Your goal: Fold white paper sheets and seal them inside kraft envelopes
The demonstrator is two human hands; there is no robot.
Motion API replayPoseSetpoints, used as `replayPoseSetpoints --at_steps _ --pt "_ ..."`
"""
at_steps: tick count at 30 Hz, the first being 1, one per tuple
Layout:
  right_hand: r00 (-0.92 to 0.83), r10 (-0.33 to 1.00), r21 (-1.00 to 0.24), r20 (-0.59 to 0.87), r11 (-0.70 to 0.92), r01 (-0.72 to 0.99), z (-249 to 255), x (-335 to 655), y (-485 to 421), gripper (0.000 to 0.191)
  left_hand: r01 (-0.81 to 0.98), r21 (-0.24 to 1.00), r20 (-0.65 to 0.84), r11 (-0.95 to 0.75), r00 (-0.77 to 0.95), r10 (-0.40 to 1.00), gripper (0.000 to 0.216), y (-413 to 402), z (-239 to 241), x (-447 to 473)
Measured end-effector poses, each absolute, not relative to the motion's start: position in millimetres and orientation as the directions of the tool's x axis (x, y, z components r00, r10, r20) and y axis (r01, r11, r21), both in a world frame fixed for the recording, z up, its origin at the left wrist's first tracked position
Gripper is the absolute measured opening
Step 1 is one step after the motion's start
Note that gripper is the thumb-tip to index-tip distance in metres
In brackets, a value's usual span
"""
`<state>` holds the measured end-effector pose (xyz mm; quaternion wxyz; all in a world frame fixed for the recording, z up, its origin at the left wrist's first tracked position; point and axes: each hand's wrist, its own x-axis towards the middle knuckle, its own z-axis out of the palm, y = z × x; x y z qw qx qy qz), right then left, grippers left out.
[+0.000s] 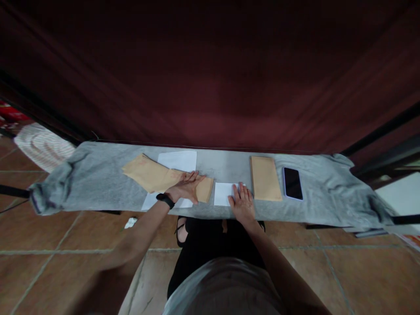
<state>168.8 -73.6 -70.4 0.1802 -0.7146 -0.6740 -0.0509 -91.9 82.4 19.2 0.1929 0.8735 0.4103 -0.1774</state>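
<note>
Left grip (185, 188) spread flat atop brown envelope (147, 174), right grip (243, 203) flat, open atop white paper (221, 194)

Left hand (185, 187) and right hand (242, 202) both lie flat, palms down

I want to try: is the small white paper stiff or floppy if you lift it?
Probably floppy and light: the white paper looks thin, flat under the right hand. Might grip the grey cloth, not slide.

Single head-worn view, forward and steeply down, close above the table (223, 164).
</note>
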Motion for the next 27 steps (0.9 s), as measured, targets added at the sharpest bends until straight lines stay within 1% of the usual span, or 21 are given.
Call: replayPoseSetpoints --at_steps 2,5,8,12,17,21,27 --pt "0.087 0.950 -0.194 0.301 -0.029 0.981 -68.7 168.8 -73.4 0.059 0.786 0.185 -0.470 -0.590 0.598 0.650 0.131 81.6 19.0 -90.4" --pt "0.093 0.953 -0.205 0.287 -0.034 0.978 -67.6 168.7 -73.3 0.059 0.784 0.162 -0.425 -0.599 0.604 0.675 0.126 74.1 21.3 -92.4" --pt "0.094 0.954 -0.209 0.285 -0.034 0.977 -68.8 168.9 -73.3 0.058 0.784 0.135 -0.339 -0.606 0.611 0.715 0.122 60.6 24.5 -93.1" --pt "0.093 0.950 -0.236 0.298 -0.022 0.972 -71.9 169.6 -73.1 0.058 0.823 0.057 -0.194 -0.566 0.565 0.802 0.120 35.1 23.1 -85.5" --pt "0.093 0.947 -0.266 0.307 -0.009 0.964 -74.0 170.6 -73.5 0.058 0.864 -0.002 -0.099 -0.504 0.501 0.860 0.115 2.9 15.6 -71.3" --pt "0.083 0.950 -0.263 0.300 -0.001 0.965 -75.5 171.6 -73.9 0.059 0.866 -0.018 -0.015 -0.501 0.500 0.866 0.113 -12.3 19.7 -64.7" --pt "0.078 0.956 -0.267 0.281 0.000 0.964 -78.4 173.6 -72.1 0.058 0.842 -0.016 0.071 -0.539 0.538 0.840 0.112 -23.2 25.6 -58.9"
